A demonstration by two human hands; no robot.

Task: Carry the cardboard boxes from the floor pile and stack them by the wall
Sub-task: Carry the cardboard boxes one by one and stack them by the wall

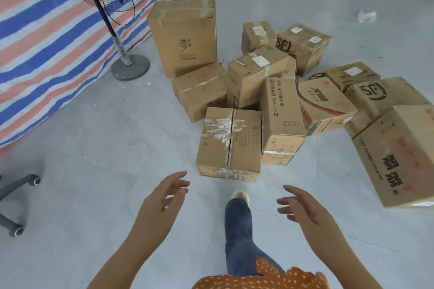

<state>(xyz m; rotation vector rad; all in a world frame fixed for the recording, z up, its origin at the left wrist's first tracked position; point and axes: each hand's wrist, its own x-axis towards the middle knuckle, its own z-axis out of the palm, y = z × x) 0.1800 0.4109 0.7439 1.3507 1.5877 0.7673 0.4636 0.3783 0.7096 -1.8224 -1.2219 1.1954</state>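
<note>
Both hands reach forward with fingers spread and relaxed, holding nothing: the left hand [162, 199] and the right hand [303, 209] hang above the grey floor [94, 148], just short of the taped cardboard box [229, 143] at the near edge of the box pile [281, 77]. One foot [239, 196] steps toward it.

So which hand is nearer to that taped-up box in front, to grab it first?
Probably the left hand: its fingertips reach almost to the taped box near corner. The right hand hangs lower, farther away. Both are open and empty.
</note>
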